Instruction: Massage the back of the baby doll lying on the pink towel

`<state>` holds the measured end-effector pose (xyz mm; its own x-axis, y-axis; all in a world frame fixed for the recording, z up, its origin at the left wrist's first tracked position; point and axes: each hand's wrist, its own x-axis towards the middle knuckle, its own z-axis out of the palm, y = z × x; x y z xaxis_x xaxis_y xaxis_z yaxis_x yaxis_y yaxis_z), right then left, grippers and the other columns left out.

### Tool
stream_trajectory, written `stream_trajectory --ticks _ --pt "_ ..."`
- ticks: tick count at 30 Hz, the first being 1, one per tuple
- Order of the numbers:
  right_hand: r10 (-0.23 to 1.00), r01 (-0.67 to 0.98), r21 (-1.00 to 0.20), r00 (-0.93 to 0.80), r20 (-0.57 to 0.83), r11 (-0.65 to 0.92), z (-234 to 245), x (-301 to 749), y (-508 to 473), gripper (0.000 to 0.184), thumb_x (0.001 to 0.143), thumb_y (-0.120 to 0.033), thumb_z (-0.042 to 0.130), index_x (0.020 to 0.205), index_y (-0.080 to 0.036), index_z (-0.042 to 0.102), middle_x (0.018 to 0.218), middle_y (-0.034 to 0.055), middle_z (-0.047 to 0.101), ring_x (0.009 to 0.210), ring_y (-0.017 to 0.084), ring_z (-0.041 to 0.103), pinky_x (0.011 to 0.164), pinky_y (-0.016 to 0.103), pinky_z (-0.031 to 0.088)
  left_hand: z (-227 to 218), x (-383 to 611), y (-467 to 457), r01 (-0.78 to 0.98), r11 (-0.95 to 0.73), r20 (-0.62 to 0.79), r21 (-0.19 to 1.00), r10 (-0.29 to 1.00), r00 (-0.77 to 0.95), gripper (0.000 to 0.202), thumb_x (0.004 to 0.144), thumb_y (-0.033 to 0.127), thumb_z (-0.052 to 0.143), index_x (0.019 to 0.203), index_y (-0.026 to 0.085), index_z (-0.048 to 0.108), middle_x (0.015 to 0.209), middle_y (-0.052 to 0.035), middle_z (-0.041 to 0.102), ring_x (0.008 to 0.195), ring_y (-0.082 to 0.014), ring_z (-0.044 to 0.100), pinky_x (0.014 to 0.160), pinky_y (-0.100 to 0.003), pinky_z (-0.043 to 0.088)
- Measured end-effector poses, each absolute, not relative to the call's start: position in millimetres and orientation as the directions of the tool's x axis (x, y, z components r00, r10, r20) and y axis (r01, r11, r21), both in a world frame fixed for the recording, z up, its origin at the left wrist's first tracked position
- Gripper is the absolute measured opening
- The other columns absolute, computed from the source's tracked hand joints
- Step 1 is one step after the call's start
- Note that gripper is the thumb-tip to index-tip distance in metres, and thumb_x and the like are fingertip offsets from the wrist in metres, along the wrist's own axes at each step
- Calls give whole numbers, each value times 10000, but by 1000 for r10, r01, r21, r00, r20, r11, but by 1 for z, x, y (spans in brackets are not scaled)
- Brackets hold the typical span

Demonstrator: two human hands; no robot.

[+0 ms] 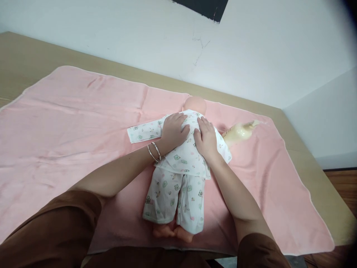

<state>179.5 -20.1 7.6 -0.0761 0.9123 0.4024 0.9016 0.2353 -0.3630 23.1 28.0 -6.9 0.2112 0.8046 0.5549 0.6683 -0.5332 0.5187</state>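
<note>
A baby doll (195,103) lies face down, its bald head away from me and its feet toward me. It wears a white patterned top (181,158) and matching trousers (164,193). My left hand (174,130) rests flat on the left side of the doll's upper back, fingers stretched out. On the right side of the back lies my right hand (206,138), also flat with its fingers extended. The doll's left-side sleeve spreads outward; the other sleeve is partly covered by my right hand and arm. Neither hand grips anything.
Under the doll a pink blanket (83,149) covers most of the wooden table (30,52). A cream-coloured bottle (241,131) lies on its side to the doll's right. Behind the table's far edge stands a white wall (125,41).
</note>
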Motion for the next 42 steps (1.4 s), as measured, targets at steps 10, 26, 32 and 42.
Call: stream_trajectory --ticks 10,26,32,42 --pt "936 924 -299 -136 324 238 17 177 -23 564 980 -291 303 1481 -47 392 1570 191 358 1492 305 280 1219 552 232 -8 23 29 670 -543 567 506 795 216 365 860 263 511 1178 149 648 1256 -105 669 1209 -265 576 1089 -439 420" --pt "934 910 -335 -127 333 243 19 183 -17 549 960 -289 366 1484 -131 410 1559 140 397 1482 288 311 1211 578 234 -12 24 33 701 -558 544 444 790 284 474 904 311 474 1331 116 541 1398 -173 572 1353 -324 481 1153 -517 354" --pt "929 932 -261 -156 337 251 24 173 -25 519 971 -248 320 1444 -89 464 1523 169 445 1451 309 368 1196 558 283 -4 23 27 653 -676 615 341 686 389 385 958 254 405 1251 112 610 1282 -162 653 1246 -279 583 1116 -480 418" --pt "941 936 -301 -76 330 181 17 172 -23 551 983 -343 352 1481 -114 408 1550 173 401 1458 330 347 1190 594 262 -8 25 27 739 -552 574 386 771 276 431 913 304 490 1291 115 572 1366 -162 600 1323 -315 518 1132 -509 395"
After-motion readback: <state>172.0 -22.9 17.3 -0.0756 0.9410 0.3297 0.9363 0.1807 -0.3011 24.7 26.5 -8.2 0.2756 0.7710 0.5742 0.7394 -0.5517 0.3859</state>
